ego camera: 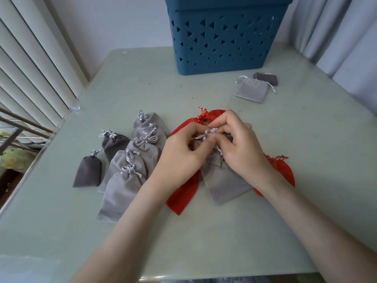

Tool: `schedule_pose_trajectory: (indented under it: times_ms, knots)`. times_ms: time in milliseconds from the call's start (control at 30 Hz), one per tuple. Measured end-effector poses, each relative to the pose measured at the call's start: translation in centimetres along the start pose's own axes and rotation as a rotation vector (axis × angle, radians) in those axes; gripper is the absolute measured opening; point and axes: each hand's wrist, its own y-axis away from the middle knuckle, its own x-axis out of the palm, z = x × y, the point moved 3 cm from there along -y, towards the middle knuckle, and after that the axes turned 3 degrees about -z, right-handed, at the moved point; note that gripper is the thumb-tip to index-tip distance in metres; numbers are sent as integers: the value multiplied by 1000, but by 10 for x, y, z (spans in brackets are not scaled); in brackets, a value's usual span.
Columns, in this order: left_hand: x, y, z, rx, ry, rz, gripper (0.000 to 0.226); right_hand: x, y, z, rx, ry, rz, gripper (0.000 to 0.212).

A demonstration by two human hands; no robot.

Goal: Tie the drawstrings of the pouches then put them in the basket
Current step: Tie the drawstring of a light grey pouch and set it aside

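Observation:
A light grey pouch (223, 180) lies at the table's middle, partly on top of red pouches (184, 198). My left hand (182, 152) and my right hand (238, 148) meet over its neck, and both pinch its pale drawstring (210, 132), which is looped between my fingertips. Several grey pouches (124, 180) with tied strings lie in a row to the left. Two grey pouches (251, 89) with loose strings sit at the far right. The blue basket (224, 37) stands at the back.
The pale green table (204, 237) ends close to me at the front edge. White blinds (34, 58) and a metal rack are on the left, curtains (336, 33) on the right. A red pouch (285, 170) pokes out from under my right wrist.

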Motion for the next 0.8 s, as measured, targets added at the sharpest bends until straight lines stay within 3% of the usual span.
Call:
schedule_pose_trajectory:
  times_ms: [133, 367, 467, 533, 600, 800]
  knots:
    - [-3, -3, 1, 23, -65, -59, 21, -1, 0, 1, -55, 27, -39, 5]
    - [-2, -8, 2, -124, 174, -84, 25, -2, 1, 2, -55, 15, -138, 18]
    - [-3, -8, 1, -123, 249, -104, 21, 0, 1, -1, 104, -118, -34, 21]
    - [-4, -7, 1, -104, 278, -105, 17, 5, 2, -2, 114, -34, 67, 17]
    - [-2, -6, 1, -85, 283, -105, 15, 6, 1, -4, 173, -57, 74, 8]
    - [-2, -5, 5, -95, 260, -109, 14, 2, 0, -1, 240, -86, 99, 16]
